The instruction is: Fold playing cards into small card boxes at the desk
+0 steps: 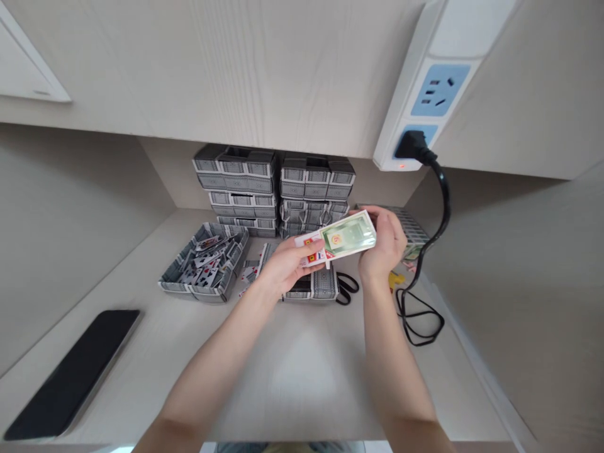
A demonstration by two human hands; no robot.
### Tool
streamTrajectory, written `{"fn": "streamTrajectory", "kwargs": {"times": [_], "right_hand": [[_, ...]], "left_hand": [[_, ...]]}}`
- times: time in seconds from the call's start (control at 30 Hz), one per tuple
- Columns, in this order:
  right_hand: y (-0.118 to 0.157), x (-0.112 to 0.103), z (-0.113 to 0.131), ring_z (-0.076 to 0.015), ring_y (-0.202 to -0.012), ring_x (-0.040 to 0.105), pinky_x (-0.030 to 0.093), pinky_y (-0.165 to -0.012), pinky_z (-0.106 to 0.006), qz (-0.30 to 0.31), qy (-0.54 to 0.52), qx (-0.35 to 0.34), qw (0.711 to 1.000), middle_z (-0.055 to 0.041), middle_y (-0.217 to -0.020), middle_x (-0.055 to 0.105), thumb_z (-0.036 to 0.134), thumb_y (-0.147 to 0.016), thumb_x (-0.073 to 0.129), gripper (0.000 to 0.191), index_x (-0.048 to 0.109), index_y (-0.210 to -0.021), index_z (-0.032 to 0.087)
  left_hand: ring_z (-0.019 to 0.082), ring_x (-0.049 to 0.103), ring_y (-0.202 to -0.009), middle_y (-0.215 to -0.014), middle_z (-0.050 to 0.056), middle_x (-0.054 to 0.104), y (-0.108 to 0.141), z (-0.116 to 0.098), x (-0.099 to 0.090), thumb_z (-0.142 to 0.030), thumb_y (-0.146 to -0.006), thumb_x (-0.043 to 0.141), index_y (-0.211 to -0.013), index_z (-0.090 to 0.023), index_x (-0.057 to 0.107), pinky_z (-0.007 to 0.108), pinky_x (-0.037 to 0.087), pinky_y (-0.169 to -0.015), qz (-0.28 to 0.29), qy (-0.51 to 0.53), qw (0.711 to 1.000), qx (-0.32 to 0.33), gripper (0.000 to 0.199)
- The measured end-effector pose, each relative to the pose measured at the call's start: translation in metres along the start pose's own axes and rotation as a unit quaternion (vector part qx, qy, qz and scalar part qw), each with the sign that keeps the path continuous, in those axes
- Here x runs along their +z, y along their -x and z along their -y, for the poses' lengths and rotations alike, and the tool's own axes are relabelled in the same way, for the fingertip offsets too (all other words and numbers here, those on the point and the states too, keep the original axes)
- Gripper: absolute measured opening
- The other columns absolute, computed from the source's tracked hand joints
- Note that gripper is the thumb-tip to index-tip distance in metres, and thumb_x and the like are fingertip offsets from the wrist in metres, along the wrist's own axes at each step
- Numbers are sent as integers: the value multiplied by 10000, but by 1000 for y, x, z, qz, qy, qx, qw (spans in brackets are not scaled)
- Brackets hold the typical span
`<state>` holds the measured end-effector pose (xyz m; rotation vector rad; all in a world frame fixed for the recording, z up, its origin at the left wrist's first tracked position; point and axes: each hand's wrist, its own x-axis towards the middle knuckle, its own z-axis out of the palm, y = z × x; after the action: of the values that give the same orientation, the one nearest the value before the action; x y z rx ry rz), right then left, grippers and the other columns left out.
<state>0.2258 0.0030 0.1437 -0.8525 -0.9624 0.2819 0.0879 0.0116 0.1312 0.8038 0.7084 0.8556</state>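
While your left hand (292, 261) and right hand (384, 242) grasped one glossy green-and-white rectangular pack (349, 236) above the pale surface (283, 377), you seemed mid-handling; the next move likely called for steady grip. Counted: two stacks of grey patterned boxes (248, 181), one grey open tray (189, 293).
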Motion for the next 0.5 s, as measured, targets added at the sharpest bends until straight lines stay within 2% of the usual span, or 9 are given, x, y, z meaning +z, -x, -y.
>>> {"fn": "streamTrajectory", "kwargs": {"times": [0.1,0.23,0.33,0.5], "right_hand": [[-4,-2,-6,-173,-644,606,466,-606,-310,-9,-16,13,1000,-26,-715,627,354,-824,345,272,574,-796,211],[-10,-7,-12,-179,-661,617,468,-628,-319,-22,-39,31,998,-20,-716,636,341,-805,364,246,571,-778,210],[-10,-7,-12,-176,-666,619,469,-635,-319,-21,-45,41,998,-19,-723,639,335,-797,369,241,572,-774,207],[-7,-1,-11,-173,-693,618,467,-627,-301,8,-46,50,998,-18,-709,637,332,-791,391,230,578,-772,200]], "left_hand": [[146,621,-737,-867,75,664,4,-9,-3,-179,-676,674,-917,-139,611,300,511,-704,-17,-16,1000,16,252],[196,620,-834,-917,102,653,9,-17,-7,-152,-705,639,-939,-126,585,396,515,-773,24,3,1000,2,241],[215,612,-869,-949,98,640,9,-19,-9,-191,-699,653,-970,-142,561,442,525,-759,48,-9,999,0,290],[175,628,-757,-907,69,640,8,-19,-14,-233,-613,730,-1014,-179,515,315,560,-616,-12,-71,996,53,458]]}}
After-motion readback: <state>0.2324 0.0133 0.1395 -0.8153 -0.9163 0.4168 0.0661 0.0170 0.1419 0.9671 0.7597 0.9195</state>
